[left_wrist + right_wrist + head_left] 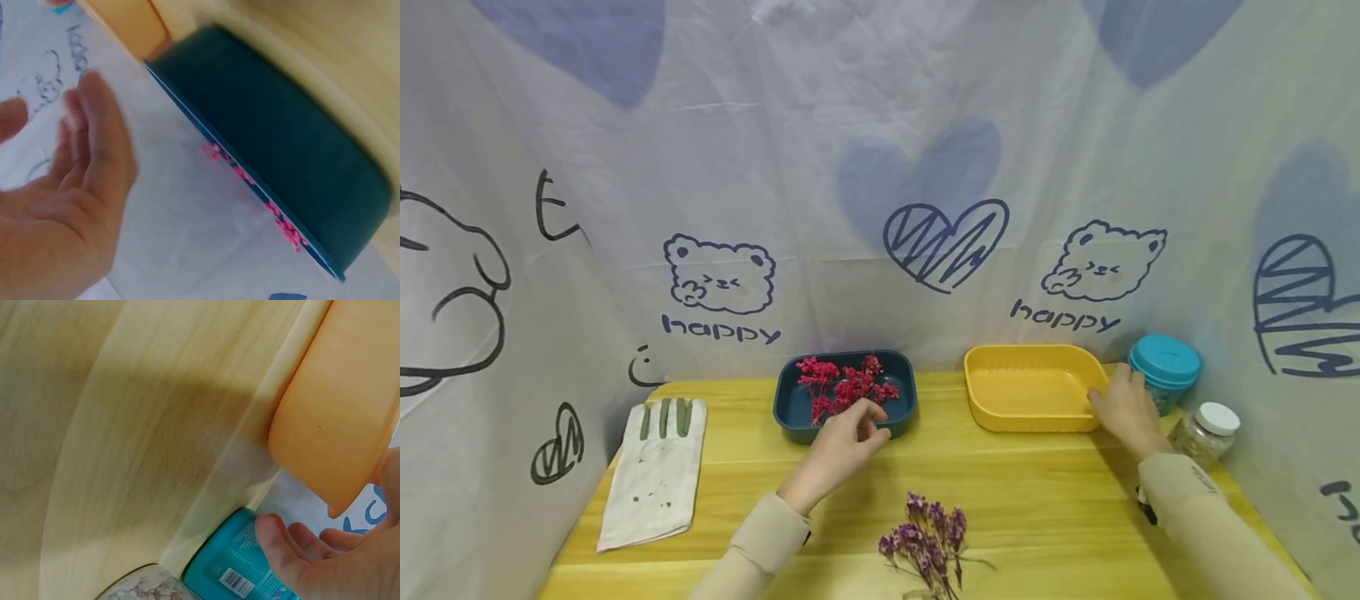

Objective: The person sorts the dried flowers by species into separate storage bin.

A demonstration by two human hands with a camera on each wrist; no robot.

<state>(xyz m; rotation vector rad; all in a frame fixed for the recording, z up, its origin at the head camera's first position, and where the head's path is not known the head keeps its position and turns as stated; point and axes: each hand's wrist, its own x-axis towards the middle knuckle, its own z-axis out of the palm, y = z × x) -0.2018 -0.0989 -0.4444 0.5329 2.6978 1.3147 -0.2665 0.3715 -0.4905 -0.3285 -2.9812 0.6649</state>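
My left hand (841, 443) hovers at the front edge of a dark blue tray (788, 423), its fingers loosely bent and nothing between them. Sprigs of crimson dried flowers (848, 388) lie inside that tray. At the right, my right hand (1126, 413) reaches between a yellow tray (1026, 385) and a teal lidded canister (1167, 363). The thumb is by the yellow tray's rim, and the fingers lie close to the canister (228, 565); contact is hard to tell. A bunch of purple dried flowers (925, 546) lies on the table in front, between both arms.
Right of my right wrist stands a clear jar with a white lid (1206, 432). A white glove with green fingertips (655, 475) lies flat at the table's left. Patterned white cloth (820, 208) hangs behind the yellow wooden table (1030, 492) and at both sides.
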